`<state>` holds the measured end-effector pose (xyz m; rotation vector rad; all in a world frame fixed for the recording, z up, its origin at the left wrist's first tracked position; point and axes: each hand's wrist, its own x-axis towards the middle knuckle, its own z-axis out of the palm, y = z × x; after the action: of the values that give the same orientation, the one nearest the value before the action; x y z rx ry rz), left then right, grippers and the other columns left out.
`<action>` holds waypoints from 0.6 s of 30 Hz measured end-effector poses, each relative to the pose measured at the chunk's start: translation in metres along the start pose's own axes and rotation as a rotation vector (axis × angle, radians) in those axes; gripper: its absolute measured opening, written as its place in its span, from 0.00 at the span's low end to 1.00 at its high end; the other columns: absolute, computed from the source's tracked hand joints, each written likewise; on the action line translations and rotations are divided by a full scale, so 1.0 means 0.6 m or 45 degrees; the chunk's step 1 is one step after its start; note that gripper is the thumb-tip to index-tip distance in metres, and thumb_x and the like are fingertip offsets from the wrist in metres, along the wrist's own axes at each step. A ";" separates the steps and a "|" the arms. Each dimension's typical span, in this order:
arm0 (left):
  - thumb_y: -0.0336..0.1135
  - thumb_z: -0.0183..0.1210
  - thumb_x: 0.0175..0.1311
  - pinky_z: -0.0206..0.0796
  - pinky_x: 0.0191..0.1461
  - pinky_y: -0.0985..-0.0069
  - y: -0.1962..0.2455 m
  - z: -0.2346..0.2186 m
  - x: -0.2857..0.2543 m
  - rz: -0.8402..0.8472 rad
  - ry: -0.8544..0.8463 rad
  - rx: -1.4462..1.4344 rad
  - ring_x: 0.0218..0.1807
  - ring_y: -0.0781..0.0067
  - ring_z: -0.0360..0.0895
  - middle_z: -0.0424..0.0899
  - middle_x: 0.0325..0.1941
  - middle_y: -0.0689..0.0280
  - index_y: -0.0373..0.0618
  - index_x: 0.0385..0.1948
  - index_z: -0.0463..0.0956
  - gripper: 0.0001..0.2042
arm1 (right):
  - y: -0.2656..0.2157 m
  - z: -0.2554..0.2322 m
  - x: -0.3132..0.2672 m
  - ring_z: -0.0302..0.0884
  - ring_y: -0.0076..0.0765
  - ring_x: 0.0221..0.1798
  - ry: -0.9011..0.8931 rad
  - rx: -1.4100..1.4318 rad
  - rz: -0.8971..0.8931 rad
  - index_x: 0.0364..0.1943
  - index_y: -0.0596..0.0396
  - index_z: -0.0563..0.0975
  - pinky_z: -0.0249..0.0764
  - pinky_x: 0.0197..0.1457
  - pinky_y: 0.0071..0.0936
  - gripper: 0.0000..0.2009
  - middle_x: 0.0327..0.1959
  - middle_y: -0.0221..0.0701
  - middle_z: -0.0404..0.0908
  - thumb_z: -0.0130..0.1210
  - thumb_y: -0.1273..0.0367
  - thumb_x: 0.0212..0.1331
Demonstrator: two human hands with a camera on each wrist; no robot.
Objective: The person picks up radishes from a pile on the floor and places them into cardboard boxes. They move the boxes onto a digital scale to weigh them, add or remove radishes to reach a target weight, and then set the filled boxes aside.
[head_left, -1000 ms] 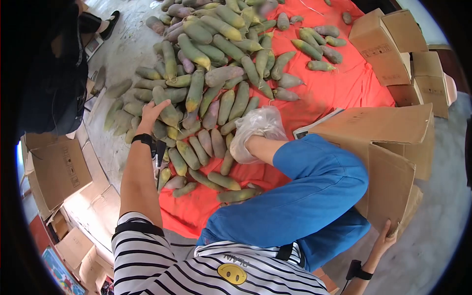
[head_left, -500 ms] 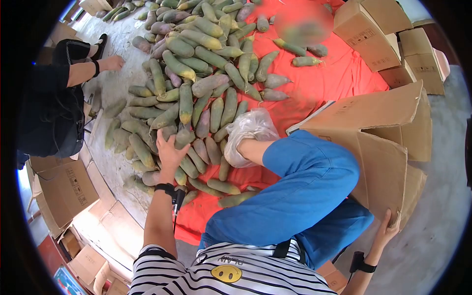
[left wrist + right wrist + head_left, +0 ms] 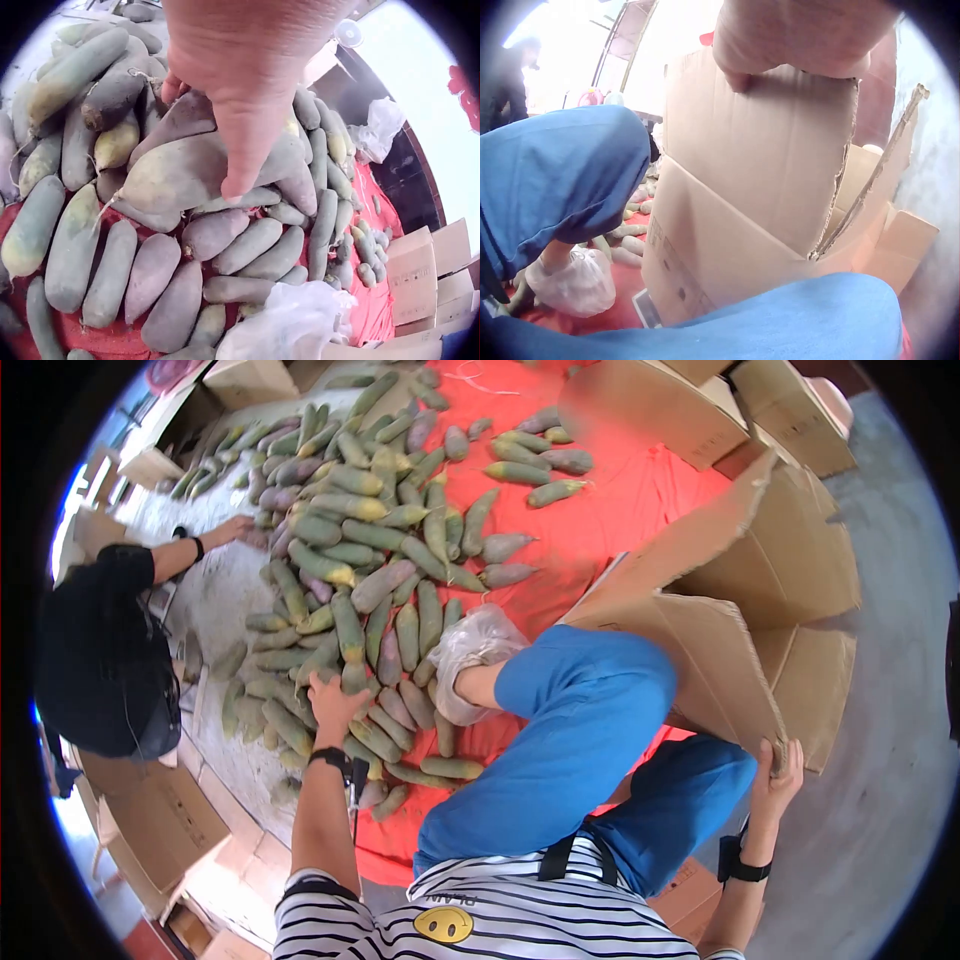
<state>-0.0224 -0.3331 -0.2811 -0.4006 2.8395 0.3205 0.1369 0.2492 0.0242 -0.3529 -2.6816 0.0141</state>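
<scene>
My left hand (image 3: 337, 705) is over the near side of a heap of green radishes (image 3: 375, 585). In the left wrist view its thumb (image 3: 241, 161) lies across a pale green radish (image 3: 176, 176) with a thin root tail, and the fingers curl round its far side, mostly hidden. More radishes, some purplish, lie close around it. On my right, my right hand (image 3: 778, 775) grips the flap edge of an open cardboard box (image 3: 710, 645). The right wrist view shows the fingers bent over the top of that flap (image 3: 757, 142).
A red cloth (image 3: 560, 585) lies under part of the heap. My foot in a plastic bag (image 3: 475, 660) stands beside the radishes. Another person (image 3: 110, 650) crouches at the left, one hand (image 3: 235, 530) at the heap. More cardboard boxes (image 3: 165, 820) stand at the left and back right.
My left hand has moved from a radish farther up the heap to one nearer me. The head view has shifted, showing more of the box's inside. The other person's hand has reached the heap.
</scene>
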 end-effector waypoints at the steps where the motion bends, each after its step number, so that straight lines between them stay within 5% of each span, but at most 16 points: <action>1: 0.54 0.73 0.38 0.65 0.61 0.54 0.006 0.004 -0.012 0.019 0.037 0.018 0.60 0.35 0.65 0.55 0.68 0.42 0.41 0.47 0.78 0.33 | -0.008 -0.002 0.000 0.70 0.51 0.33 -0.022 0.022 0.002 0.32 0.63 0.75 0.68 0.38 0.37 0.08 0.29 0.42 0.71 0.59 0.70 0.58; 6: 0.52 0.74 0.37 0.62 0.63 0.52 0.005 0.039 -0.081 0.078 0.230 0.016 0.61 0.33 0.64 0.56 0.67 0.38 0.40 0.46 0.78 0.33 | -0.022 -0.006 -0.008 0.73 0.47 0.33 0.008 0.027 -0.049 0.30 0.56 0.77 0.69 0.36 0.38 0.07 0.27 0.37 0.73 0.63 0.71 0.48; 12: 0.51 0.73 0.39 0.61 0.64 0.53 0.064 -0.012 -0.143 0.162 0.270 -0.070 0.62 0.34 0.64 0.57 0.66 0.37 0.30 0.46 0.77 0.35 | -0.020 -0.009 -0.004 0.73 0.45 0.32 0.016 0.092 -0.023 0.31 0.54 0.77 0.70 0.36 0.37 0.09 0.27 0.35 0.74 0.64 0.72 0.43; 14: 0.50 0.73 0.41 0.61 0.64 0.53 0.105 -0.055 -0.159 0.270 0.319 -0.258 0.62 0.36 0.65 0.57 0.66 0.39 0.27 0.44 0.77 0.34 | -0.021 -0.008 -0.007 0.73 0.44 0.33 0.006 0.086 -0.053 0.32 0.53 0.77 0.70 0.37 0.36 0.11 0.28 0.33 0.74 0.64 0.71 0.42; 16: 0.42 0.74 0.43 0.63 0.64 0.58 0.160 -0.105 -0.159 0.292 0.316 -0.479 0.63 0.46 0.67 0.61 0.65 0.45 0.26 0.53 0.70 0.37 | -0.023 -0.006 -0.013 0.73 0.43 0.34 0.015 0.080 -0.048 0.33 0.54 0.77 0.71 0.37 0.35 0.12 0.29 0.33 0.75 0.65 0.70 0.41; 18: 0.32 0.74 0.43 0.65 0.62 0.64 0.236 -0.181 -0.168 0.376 0.268 -1.338 0.61 0.58 0.70 0.63 0.65 0.51 0.31 0.63 0.58 0.43 | -0.029 -0.007 -0.017 0.73 0.43 0.34 0.047 0.080 -0.088 0.33 0.54 0.77 0.71 0.38 0.35 0.13 0.30 0.34 0.74 0.65 0.70 0.40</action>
<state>0.0053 -0.2032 -0.1249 -0.1805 2.6577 1.9270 0.1431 0.2298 0.0248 -0.2390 -2.6486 0.0708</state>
